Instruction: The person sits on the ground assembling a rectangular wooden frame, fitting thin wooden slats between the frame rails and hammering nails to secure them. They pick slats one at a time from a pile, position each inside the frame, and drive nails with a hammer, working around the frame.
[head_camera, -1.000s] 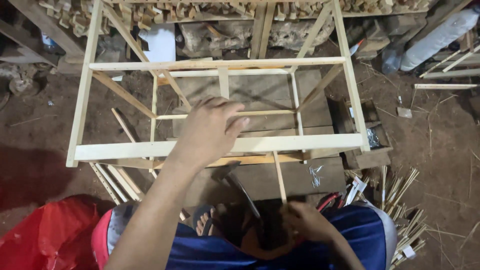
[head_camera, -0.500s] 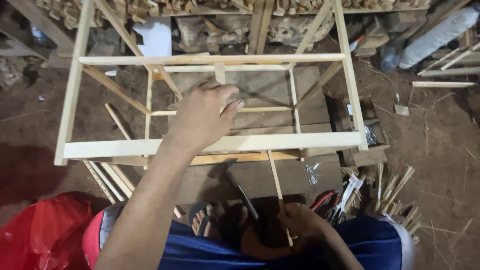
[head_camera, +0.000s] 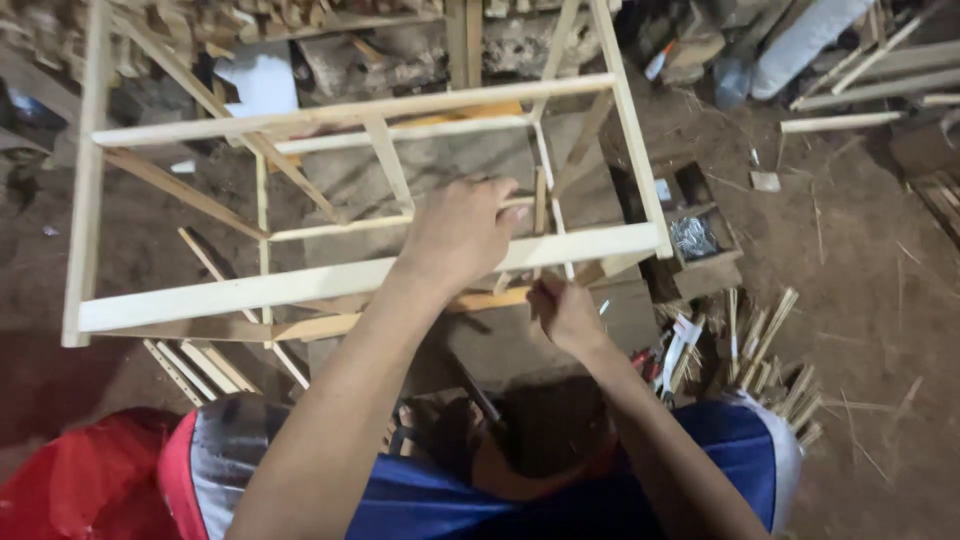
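Wooden frame (head_camera: 360, 280) shifted; right hand (head_camera: 565, 312) raised thin stick (head_camera: 541, 215) upright.

One view only here, from a camera on the person's head, looking steeply down and a little forward. Close in at the bottom edge sit the knees in blue shorts (head_camera: 640, 480), so the lens is right above the lap. Both forearms run up from the lower edge, the left hand (head_camera: 460, 235) and right hand (head_camera: 565, 312) landing near the middle. The wooden frame (head_camera: 350, 280) fills the centre and upper part, near the lens. Beyond it, the dirt floor (head_camera: 860, 290) spreads right, with a wood pile (head_camera: 240, 15) along the top edge, farthest off.
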